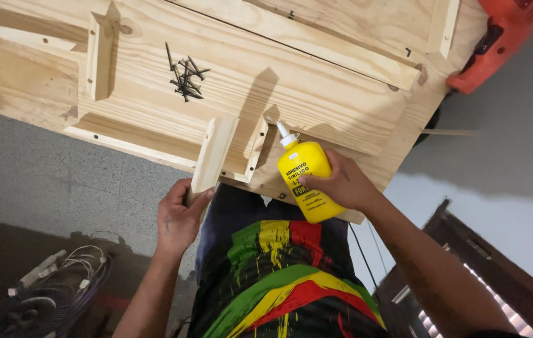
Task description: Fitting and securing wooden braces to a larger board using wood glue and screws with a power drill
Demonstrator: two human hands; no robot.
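One head-worn camera looks steeply down, close above the wooden workpiece [279, 81].

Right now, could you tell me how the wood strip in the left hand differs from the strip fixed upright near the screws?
The held wood strip is loose, gripped at its lower end by the left hand; the fixed strip is attached to the panel. The held wood strip leans rightward, whereas the fixed strip stands nearly vertical in the picture. Both are pale pine.
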